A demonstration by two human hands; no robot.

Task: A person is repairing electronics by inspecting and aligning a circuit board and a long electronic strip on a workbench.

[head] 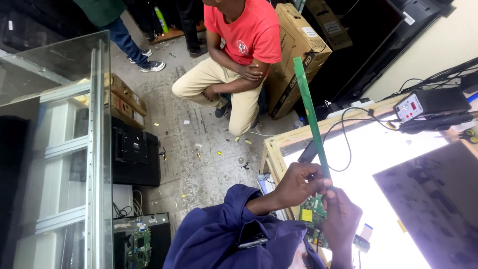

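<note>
My left hand (298, 184), in a dark blue sleeve, pinches the lower end of a long narrow green strip board (307, 99) that stands nearly upright. Just below, my right hand (341, 219) grips the strip's base together with a small green circuit board (311, 215) that has a yellow label. A flat ribbon cable (366, 231) hangs from that board's right side. Both hands are above the left corner of a bright white lit panel (378, 164) in a wooden frame (271, 149).
A grey station box with a red display (416, 105) and black cables (348, 129) sit at the panel's far edge. A person in a red shirt (244, 35) crouches beside cardboard boxes (294, 45). A glass cabinet (55, 149), a black screen (134, 157) and another circuit board (142, 244) are at left.
</note>
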